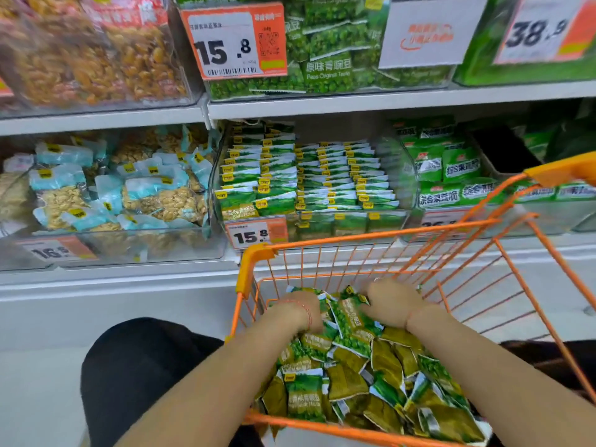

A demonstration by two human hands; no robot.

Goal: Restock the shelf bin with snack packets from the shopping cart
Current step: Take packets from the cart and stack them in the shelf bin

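Both hands, left (298, 309) and right (392, 303), reach into cart (258, 256), grip clamped on snack packets (350, 321).

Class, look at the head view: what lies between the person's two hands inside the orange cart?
In the head view, green snack packets fill the gap between the left hand and right hand.

One cart (258, 256), orange wire. Two hands in it, left (301, 309) and right (392, 301). Green packets (348, 375) in the cart: dozens, too heaped to count. Above the cart, two shelves (322, 106). Bin (222, 162) straight behind the cart: four rows of packets. Five price tags (233, 43) in all.
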